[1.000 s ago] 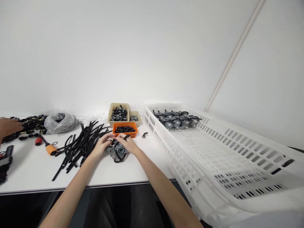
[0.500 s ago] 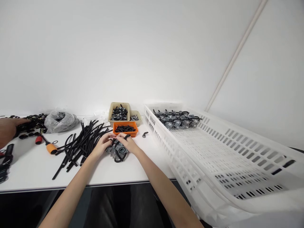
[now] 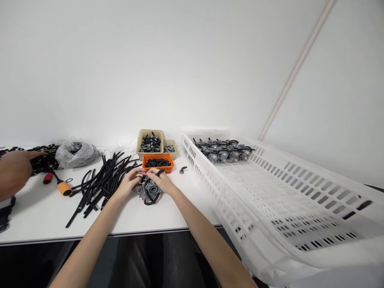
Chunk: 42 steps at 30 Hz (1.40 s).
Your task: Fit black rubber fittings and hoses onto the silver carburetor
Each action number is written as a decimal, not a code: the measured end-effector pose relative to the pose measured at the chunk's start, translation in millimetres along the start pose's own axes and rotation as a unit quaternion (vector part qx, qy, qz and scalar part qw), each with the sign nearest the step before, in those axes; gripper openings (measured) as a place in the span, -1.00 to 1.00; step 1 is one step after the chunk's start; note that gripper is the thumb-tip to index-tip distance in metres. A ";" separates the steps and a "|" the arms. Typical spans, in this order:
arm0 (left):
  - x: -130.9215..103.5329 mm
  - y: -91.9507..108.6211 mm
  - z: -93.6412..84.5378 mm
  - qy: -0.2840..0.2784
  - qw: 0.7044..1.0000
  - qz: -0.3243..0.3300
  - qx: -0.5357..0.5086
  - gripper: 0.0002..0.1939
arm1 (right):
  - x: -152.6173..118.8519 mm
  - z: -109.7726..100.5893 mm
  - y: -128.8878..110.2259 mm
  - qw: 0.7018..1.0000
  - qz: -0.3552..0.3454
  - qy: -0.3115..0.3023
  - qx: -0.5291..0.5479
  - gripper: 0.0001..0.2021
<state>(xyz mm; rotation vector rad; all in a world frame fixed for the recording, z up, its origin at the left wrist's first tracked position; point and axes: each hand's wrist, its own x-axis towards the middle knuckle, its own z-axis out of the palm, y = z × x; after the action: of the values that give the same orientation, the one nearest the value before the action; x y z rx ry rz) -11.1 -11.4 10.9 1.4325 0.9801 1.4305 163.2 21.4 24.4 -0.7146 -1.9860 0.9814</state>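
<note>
A grey metal part with black tubing (image 3: 152, 189) rests near the table's front, between my two hands. My left hand (image 3: 132, 180) grips its upper left side, fingers bent over the top. My right hand (image 3: 158, 179) holds the upper right side, by a short black tube end. The fingertips of both hands nearly meet at the top of the part, and what lies between them is too small to make out. Just behind them stands an orange basket (image 3: 167, 169) of short black pieces. Long black tubes (image 3: 109, 182) lie in a pile left of my left hand.
Two beige bins (image 3: 139, 155) stand behind the basket. A small elbow piece (image 3: 183, 170) lies right of it. A large white crate (image 3: 210, 180) on the right holds several similar metal parts (image 3: 223, 151). Leftward are a plastic bag (image 3: 76, 155), an orange-handled tool (image 3: 64, 188) and another person's hand (image 3: 16, 168).
The other person's hand at the far left has moved rightward and reaches over the dark parts. My hands and the metal part have barely moved.
</note>
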 end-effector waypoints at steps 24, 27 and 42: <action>-0.5 2.9 1.6 0.013 1.000 -0.009 0.002 -0.72 | 0.5 0.0 -0.4 1.000 0.001 -0.007 0.022 -0.74; -0.6 1.9 1.3 0.014 1.000 -0.008 0.007 -0.73 | 0.9 0.1 0.2 1.000 0.004 -0.006 0.023 -0.74; 1.1 -0.4 0.8 0.025 1.000 -0.008 0.001 -0.72 | 0.8 -0.3 0.6 1.000 0.001 -0.007 0.016 -0.75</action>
<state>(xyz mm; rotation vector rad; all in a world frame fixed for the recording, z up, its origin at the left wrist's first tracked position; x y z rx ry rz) -10.2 -10.3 10.9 1.3928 1.0237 1.4603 163.1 22.5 24.3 -0.6951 -1.9774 1.0185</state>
